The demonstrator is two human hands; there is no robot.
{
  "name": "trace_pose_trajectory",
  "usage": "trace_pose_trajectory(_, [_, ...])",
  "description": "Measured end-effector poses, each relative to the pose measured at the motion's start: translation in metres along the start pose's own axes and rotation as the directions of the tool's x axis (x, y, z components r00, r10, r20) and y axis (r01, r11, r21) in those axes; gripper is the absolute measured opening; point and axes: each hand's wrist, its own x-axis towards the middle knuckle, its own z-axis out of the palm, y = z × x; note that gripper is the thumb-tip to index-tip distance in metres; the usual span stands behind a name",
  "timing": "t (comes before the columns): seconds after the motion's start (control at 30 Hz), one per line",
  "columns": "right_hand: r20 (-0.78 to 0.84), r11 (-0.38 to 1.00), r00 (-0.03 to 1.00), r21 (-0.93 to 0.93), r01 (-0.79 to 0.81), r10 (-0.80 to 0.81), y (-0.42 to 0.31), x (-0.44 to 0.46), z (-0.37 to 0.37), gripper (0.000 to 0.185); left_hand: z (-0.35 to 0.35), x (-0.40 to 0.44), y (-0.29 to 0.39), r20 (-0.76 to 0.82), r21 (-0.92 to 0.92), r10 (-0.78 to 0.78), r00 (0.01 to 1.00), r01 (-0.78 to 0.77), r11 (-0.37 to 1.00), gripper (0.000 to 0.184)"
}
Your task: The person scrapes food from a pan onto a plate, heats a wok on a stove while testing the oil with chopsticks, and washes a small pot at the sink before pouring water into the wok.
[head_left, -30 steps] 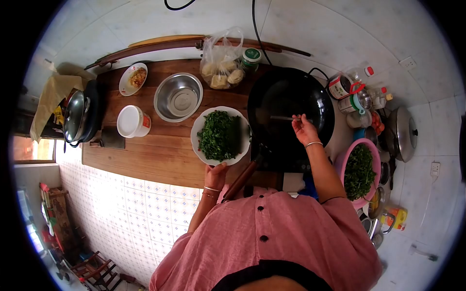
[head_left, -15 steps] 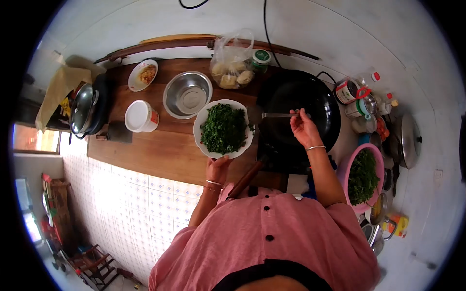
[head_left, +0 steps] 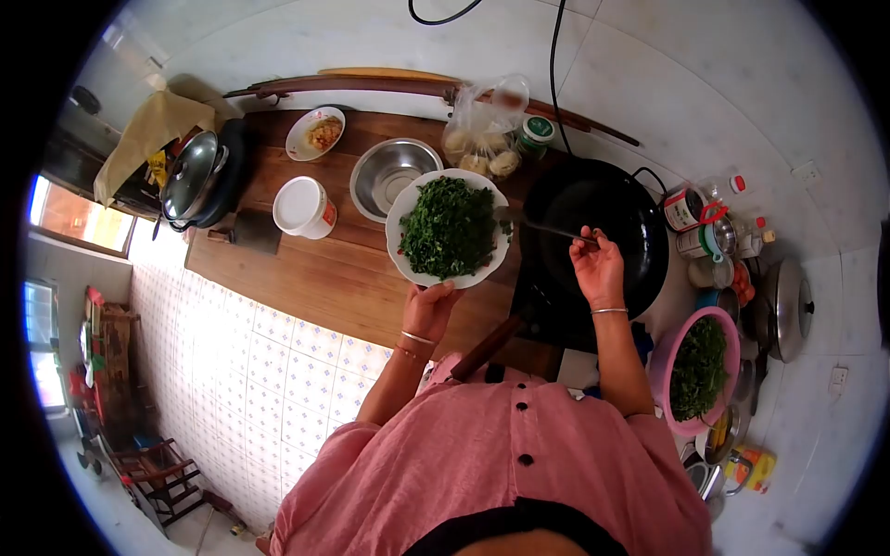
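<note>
My left hand grips the near rim of a white plate, thumb over the edge. Chopped dark green leafy vegetables are heaped on it, with small reddish bits at the edges. My right hand is closed round the end of a long thin metal handle, seemingly of a spatula. Its far end meets the plate's right edge, where greens and shadow hide its shape. Below and beyond my right hand sits a large black wok, its wooden handle pointing toward my body.
A steel bowl, white lidded tub, dish of chopped food and cleaver lie on the wooden counter. Behind stand a bag of buns and green-lidded jar. Right are bottles and a pink basin of greens.
The camera view has shifted, moving the surroundings rightward in the picture. The plate looks slightly larger and higher, overlapping more of the steel bowl's edge. Both hands keep their holds.
</note>
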Motion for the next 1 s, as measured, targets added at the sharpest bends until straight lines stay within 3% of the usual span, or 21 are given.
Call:
trace_pose_trajectory(0.2, [0.041,0.997,0.998,0.065,0.043,-0.046,0.009,-0.003,-0.018,0.008,-0.006,0.001,0.001,0.039,-0.005,-0.054,0.998,0.055,0.998,0.048])
trace_pose_trajectory(0.6, [-0.033,0.974,0.997,0.212,0.075,-0.069,0.026,0.007,-0.044,0.011,0.006,-0.010,0.011,0.086,0.037,-0.078,0.993,0.075,0.996,0.054])
trace_pose_trajectory(0.67, [-0.063,0.969,0.994,0.225,0.106,-0.095,0.026,0.008,-0.045,0.010,0.012,-0.013,0.011,0.049,0.045,-0.035,0.998,0.033,0.998,0.043])
trace_pose_trajectory(0.87, [-0.168,0.960,0.966,0.166,0.224,-0.196,0.014,0.003,-0.024,0.015,0.007,-0.012,0.009,0.063,0.041,-0.038,0.997,0.035,0.999,0.039])
trace_pose_trajectory(1.0, [-0.123,0.957,0.971,0.185,0.224,-0.203,0.009,0.006,-0.024,0.021,0.003,-0.010,0.009,0.060,0.056,-0.060,0.996,0.057,0.997,0.041])
